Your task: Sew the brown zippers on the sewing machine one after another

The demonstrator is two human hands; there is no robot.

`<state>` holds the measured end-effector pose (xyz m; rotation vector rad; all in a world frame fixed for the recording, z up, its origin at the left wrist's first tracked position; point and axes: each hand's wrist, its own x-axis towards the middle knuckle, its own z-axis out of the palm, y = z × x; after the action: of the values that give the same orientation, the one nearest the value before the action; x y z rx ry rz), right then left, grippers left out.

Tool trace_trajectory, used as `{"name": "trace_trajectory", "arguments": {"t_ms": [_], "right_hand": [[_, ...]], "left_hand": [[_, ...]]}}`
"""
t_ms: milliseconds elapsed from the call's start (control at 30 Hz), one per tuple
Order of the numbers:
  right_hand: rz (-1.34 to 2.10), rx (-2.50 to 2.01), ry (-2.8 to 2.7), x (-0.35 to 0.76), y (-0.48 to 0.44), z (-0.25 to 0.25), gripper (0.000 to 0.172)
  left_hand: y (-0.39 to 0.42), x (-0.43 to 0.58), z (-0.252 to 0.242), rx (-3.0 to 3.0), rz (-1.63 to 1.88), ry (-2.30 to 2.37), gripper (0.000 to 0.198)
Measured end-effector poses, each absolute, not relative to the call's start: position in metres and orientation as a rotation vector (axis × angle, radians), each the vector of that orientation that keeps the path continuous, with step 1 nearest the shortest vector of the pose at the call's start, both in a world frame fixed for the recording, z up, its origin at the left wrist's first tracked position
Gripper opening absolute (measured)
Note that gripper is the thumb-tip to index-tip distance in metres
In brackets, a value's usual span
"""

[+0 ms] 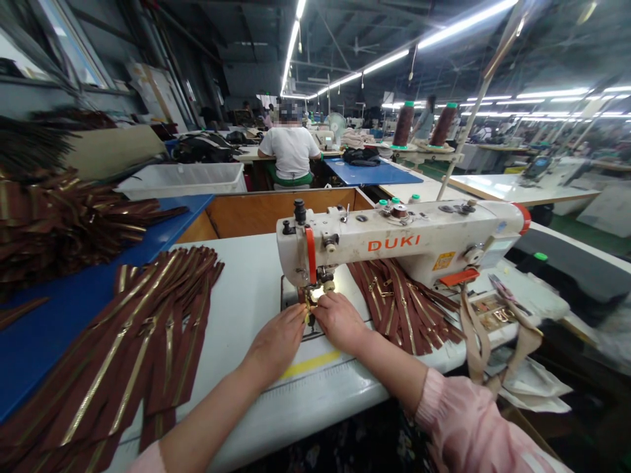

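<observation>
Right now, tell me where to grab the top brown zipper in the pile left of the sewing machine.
Take the top brown zipper by its fabric tape at the upper end, coming from the right over the white sewing table. The zippers fan apart there, so that end should lift free, while their lower lengths overlap across the blue board.

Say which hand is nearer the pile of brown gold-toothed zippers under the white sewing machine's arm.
Right. The right hand sits just left of the brown zippers; the left hand lies farther left.
</observation>
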<state>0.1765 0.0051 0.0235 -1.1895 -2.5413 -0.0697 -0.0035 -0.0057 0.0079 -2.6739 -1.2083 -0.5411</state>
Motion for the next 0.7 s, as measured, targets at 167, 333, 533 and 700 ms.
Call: {"name": "trace_trajectory", "arguments": {"t_ms": [167, 333, 533, 700], "right_hand": [[-0.047, -1.239, -2.486, 0.174, 0.006, 0.021, 0.019], [-0.029, -1.291, -2.441, 0.175, 0.002, 0.022, 0.017], [-0.022, -1.304, -2.401, 0.177, -0.001, 0.024, 0.023], [-0.012, -1.278, -2.368, 0.178, -0.002, 0.023, 0.024]], "left_hand": [[0.007, -0.004, 0.011, -2.689, -0.529, -1.242, 0.035], [0.014, -0.004, 0.013, -2.708, -0.582, -1.237, 0.036], [0.015, -0.004, 0.013, -2.711, -0.617, -1.265, 0.035], [0.014, -0.005, 0.010, -2.720, -0.651, -1.254, 0.036]]}}
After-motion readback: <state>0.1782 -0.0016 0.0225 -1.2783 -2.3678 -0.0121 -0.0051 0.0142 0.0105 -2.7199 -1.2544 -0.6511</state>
